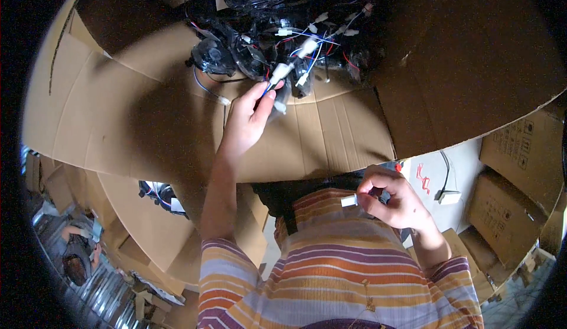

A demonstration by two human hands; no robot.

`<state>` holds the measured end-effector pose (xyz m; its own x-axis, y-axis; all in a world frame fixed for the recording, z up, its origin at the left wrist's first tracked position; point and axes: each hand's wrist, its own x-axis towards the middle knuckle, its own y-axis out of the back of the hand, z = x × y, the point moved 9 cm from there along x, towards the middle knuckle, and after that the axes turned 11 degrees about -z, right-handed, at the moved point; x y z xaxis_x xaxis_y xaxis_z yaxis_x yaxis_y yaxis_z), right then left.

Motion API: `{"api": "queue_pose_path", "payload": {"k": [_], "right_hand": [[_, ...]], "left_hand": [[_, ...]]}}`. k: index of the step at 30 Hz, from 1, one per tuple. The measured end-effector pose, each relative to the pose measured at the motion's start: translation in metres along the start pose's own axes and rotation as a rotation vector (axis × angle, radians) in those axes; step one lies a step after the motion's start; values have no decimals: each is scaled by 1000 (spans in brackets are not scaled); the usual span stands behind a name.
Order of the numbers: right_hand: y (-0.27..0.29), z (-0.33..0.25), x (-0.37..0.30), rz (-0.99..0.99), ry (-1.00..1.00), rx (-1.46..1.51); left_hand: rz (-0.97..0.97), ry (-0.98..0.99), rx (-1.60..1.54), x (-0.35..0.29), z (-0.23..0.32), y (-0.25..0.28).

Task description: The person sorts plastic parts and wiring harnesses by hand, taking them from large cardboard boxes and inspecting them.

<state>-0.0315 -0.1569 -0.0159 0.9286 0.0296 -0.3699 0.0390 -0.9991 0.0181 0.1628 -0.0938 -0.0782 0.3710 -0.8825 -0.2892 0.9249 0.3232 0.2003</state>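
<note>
My left hand (248, 119) reaches over the near wall of a big cardboard box. Its thumb and fingers pinch a thin blue-and-white wire, and a white plug connector (280, 72) stands out past the fingertips, with another white connector (308, 47) in line beyond it. Close to my body, my right hand (397, 202) is closed. A small white rectangular piece (349, 201) sticks out at its fingertips, and a dark piece (384, 196) shows between the fingers; its kind is hidden. Under my left hand lie black, plastic-wrapped parts (214, 55) with loose wires and white connectors.
The box's cardboard flap (331, 134) spans the space before me. At the lower left, another carton (130, 211) has wired parts inside. Printed cartons (502, 211) stand at the right, beside a pale floor with red scraps (423, 178). Another person (78, 255) is at the far left.
</note>
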Motion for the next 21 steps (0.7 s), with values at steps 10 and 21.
{"api": "queue_pose_path", "payload": {"k": [10,21], "right_hand": [[-2,-6,2,-25,3,3],[23,-15,-7,69,105,200]], "left_hand": [[-40,-374,197,-56,120,-9],[-708,-194,-226,-72,63,-94]]}}
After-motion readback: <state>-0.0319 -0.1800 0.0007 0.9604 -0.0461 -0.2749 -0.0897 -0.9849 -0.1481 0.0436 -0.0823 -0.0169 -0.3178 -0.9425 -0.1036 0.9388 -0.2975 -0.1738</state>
